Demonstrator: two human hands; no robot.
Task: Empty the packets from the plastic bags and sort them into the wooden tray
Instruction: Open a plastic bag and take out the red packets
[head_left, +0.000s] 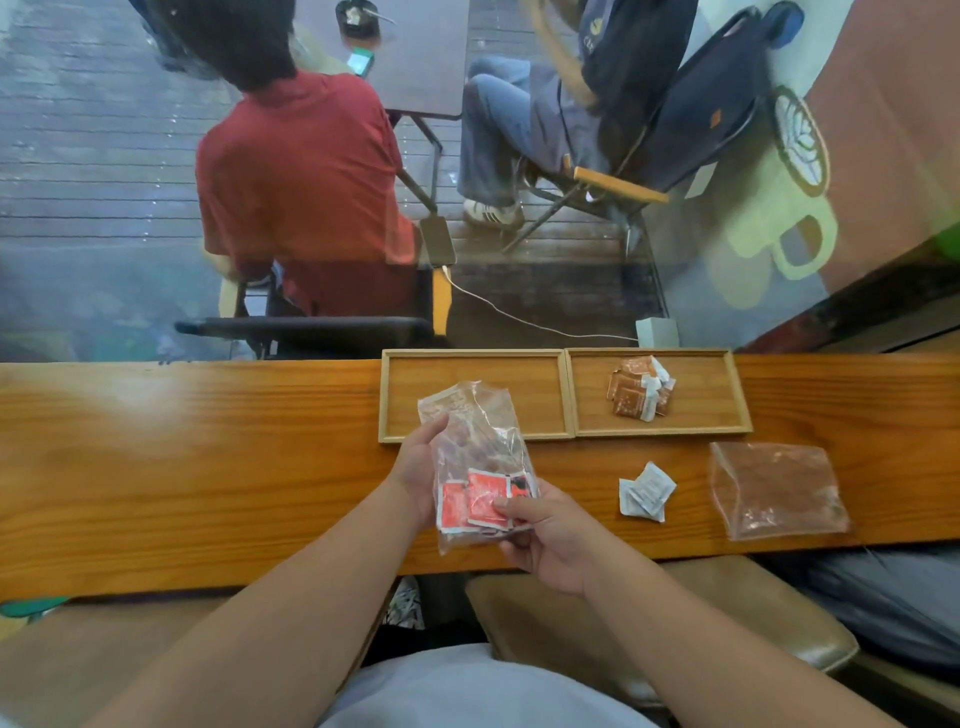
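Note:
Both hands hold a clear plastic bag (475, 441) above the wooden counter. My left hand (418, 467) grips its left side. My right hand (545, 535) pinches its lower end, where several red packets (483, 499) lie inside. Beyond the bag sits a wooden tray with two compartments. The left compartment (540, 374) has nothing in it, and the bag's upper end overlaps its near edge. In the right compartment (701, 395) lies a pile of brown and white packets (639, 387).
A few white packets (647, 491) lie loose on the counter (208, 467) right of my hands. Further right is an empty clear bag (776, 488). Behind the counter is a window with seated people and chairs outside. A stool (727, 613) stands below.

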